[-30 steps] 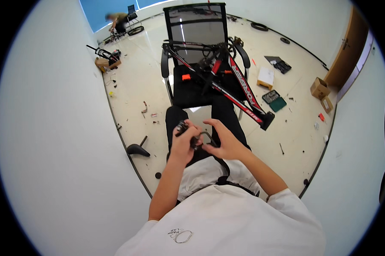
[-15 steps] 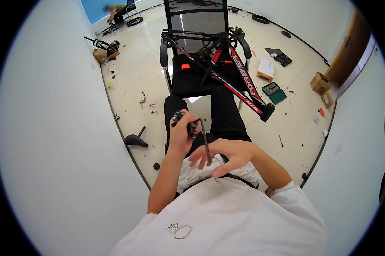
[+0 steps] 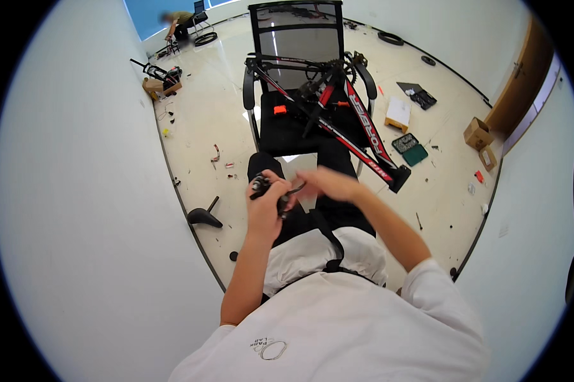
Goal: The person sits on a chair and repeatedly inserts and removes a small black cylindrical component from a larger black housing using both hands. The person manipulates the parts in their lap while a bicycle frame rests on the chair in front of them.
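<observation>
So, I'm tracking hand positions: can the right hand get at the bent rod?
Likely yes: the right hand is close beside the bent rod, which juts toward it from the left hand gripping the black part. Nothing visible blocks the way, though blur hides any contact.

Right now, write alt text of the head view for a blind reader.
A person's left hand grips a black metal part; the blurred right hand is at a hex key. Beyond, a red-and-black bicycle frame lies on a mesh-backed armchair, and a bicycle saddle rests on the floor.

White walls (image 3: 64, 191), glossy pale floor (image 3: 446, 178), brown door (image 3: 530, 57).
</observation>
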Motion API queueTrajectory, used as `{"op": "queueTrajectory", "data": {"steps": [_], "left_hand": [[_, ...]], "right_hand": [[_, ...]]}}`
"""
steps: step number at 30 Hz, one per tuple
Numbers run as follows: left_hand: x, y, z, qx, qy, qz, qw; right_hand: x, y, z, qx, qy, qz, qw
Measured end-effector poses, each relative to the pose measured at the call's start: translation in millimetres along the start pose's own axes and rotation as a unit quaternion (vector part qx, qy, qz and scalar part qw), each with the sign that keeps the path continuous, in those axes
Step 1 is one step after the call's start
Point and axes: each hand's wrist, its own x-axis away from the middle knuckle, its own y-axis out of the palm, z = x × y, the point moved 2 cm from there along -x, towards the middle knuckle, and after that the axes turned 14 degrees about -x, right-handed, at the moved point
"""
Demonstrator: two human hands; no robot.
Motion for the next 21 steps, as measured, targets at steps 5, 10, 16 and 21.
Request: {"op": "queueTrajectory", "data": {"steps": [5, 10, 16, 21], "left_hand": [[-17, -25, -8, -0.021, 0.009, 0.056, 0.998], [7, -7, -70, -0.169, 0.096, -0.012, 0.981], [13, 28, -23, -0.04, -0.038, -0.068, 0.996], [-11, -12, -18, -0.111, 0.023, 0.017, 0.993]], "right_hand": [[45, 51, 26, -0.124, 0.018, -0.245, 0.961], [59, 76, -82, 0.017, -0.254, -0.223, 0.941], [13, -28, -16, 0.292, -0.091, -0.011, 0.952], [67, 56, 11, -0.089, -0.002, -0.353, 0.931]]}}
